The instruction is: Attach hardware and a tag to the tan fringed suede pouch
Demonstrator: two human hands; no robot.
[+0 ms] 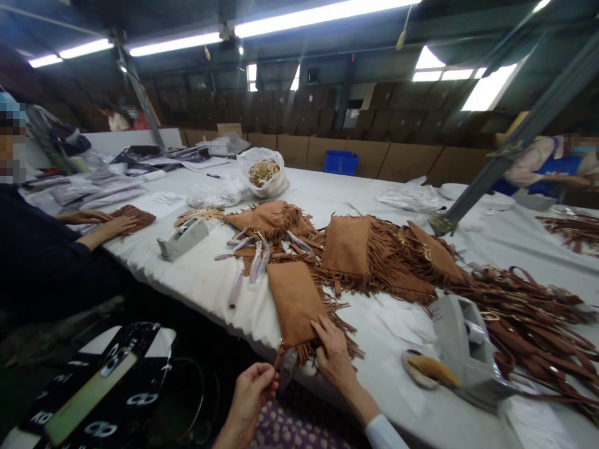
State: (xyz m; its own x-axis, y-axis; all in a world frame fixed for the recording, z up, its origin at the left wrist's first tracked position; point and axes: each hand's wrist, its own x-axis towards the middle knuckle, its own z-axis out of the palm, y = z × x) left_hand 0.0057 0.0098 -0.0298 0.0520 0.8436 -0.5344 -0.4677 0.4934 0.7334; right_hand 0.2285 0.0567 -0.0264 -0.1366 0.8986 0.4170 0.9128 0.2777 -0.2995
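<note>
A brown suede-like fringed bag [296,299] lies at the table's near edge, its fringe spread along the right side. My left hand [255,396] is closed in a pinch on the brown zipper pull [279,357] at the bag's near corner. A small piece of clear plastic [289,360] hangs beside those fingers. Resting on the bag's lower right part and fringe is my right hand [334,350], fingers extended across the surface. More fringed bags [346,246] are heaped just beyond, with plastic-wrapped straps [257,262] to their left.
A grey tape dispenser [461,343] and a tape roll [420,369] sit at right, near piled brown straps [538,312]. Another dispenser [185,240] stands at left. A co-worker's hands [112,229] touch a brown fringed piece. A metal post [505,137] rises at right.
</note>
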